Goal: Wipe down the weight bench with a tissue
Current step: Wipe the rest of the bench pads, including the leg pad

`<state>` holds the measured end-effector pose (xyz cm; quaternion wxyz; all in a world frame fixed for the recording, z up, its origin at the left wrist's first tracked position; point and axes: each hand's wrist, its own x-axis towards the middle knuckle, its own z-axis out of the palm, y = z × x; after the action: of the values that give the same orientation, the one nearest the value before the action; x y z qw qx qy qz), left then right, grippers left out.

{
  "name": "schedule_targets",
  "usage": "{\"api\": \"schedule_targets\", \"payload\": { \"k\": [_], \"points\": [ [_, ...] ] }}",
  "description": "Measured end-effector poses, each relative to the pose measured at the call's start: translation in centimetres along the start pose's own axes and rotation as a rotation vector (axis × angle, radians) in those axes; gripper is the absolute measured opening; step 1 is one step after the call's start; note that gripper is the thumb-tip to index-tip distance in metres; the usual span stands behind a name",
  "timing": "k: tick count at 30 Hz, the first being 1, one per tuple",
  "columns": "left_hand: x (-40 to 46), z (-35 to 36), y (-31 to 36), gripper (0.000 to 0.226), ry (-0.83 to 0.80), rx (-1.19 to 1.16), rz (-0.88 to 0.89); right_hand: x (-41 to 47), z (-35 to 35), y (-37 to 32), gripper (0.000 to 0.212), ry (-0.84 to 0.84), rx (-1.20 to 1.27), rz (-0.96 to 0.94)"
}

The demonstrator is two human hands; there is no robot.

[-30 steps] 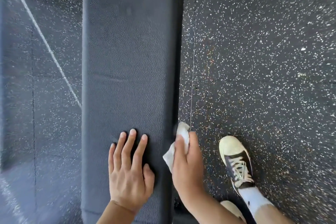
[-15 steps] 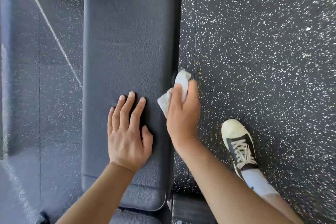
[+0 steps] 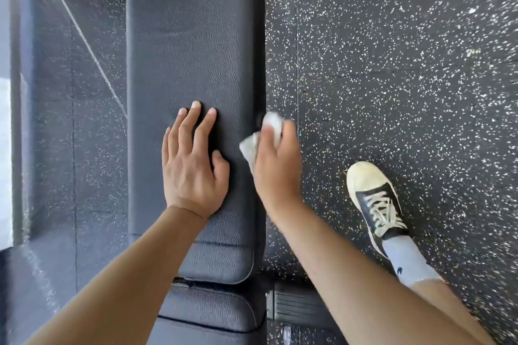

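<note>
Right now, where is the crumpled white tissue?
In the head view, the crumpled white tissue is gripped in the right hand against the right side edge of the black padded weight bench, beside the flat left hand.

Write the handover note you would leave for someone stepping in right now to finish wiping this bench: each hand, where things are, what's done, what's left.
Left hand: flat, fingers straight, resting on top of the weight bench pad, holding nothing.
Right hand: grip closed on the crumpled white tissue, pressed against the pad's right side edge.
Done: cannot tell from the pad which areas are already wiped; faint streaks show further up the top.
Left: carry on along the right edge, then cover any unwiped top surface and the seat pad nearest you.
Mind your foot: a sneaker stands on the speckled floor right of the bench.
</note>
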<state>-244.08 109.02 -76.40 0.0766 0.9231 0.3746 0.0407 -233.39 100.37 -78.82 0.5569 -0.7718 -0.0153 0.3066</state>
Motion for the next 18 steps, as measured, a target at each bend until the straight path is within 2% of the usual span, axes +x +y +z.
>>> {"api": "schedule_targets", "payload": {
  "k": [3, 7, 11, 14, 18],
  "points": [
    [0.0, -0.1, 0.0, 0.068, 0.008, -0.019, 0.004, 4.2, 1.5, -2.1, 0.016, 0.067, -0.022, -0.033],
    [-0.1, -0.2, 0.1, 0.068, 0.027, -0.033, -0.001, 1.4, 1.0, -0.3, 0.011, 0.068, -0.042, -0.160],
    [-0.2, 0.0, -0.1, 0.067, 0.056, -0.048, -0.028, -3.7, -2.2, 3.4, 0.026, -0.094, -0.258, -0.449],
    [-0.3, 0.0, -0.2, 0.064, 0.105, -0.047, -0.123, -2.9, -3.8, 3.8, 0.026, -0.182, -0.421, -0.709],
    [-0.5, -0.1, -0.1, 0.064, 0.105, -0.070, -0.137, 0.5, -2.8, 0.2, 0.018, -0.250, -0.579, -0.957]
  ]
}}
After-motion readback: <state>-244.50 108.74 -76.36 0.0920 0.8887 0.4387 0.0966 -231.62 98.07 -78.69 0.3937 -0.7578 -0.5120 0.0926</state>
